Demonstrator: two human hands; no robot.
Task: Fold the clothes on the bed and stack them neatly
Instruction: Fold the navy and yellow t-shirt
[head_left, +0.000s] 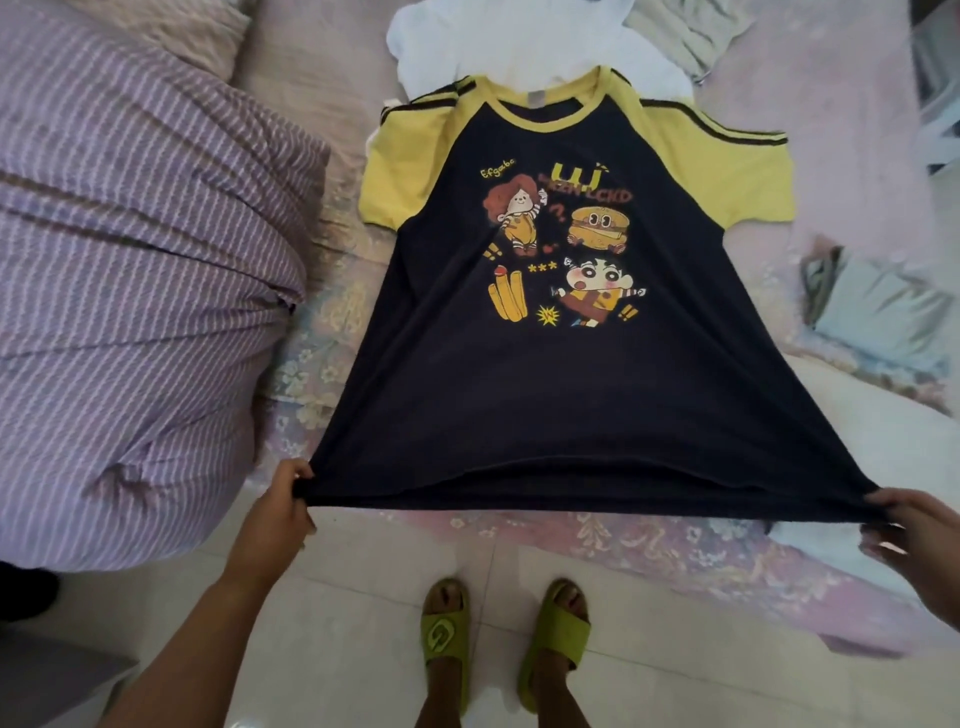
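Navy T-shirt (545, 395) lies print-up across the centre of the frame on the bed (831, 119), collar toward the top. Left hand (283, 506) pinches the lower-left hem corner; right hand (906, 535) grasps the lower-right corner. Hem is pulled taut (evidently to flatten the cloth before folding). White garment (519, 36) lies beyond the collar, upper centre.

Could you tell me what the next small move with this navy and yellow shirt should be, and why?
Probably lower the hem onto the bed. The left hand and right hand pinch the bottom corners of the shirt, pulled taut; its collar and sleeves already lie flat, print up, while the hem hangs off the bed edge. Flat, it is ready for folding.
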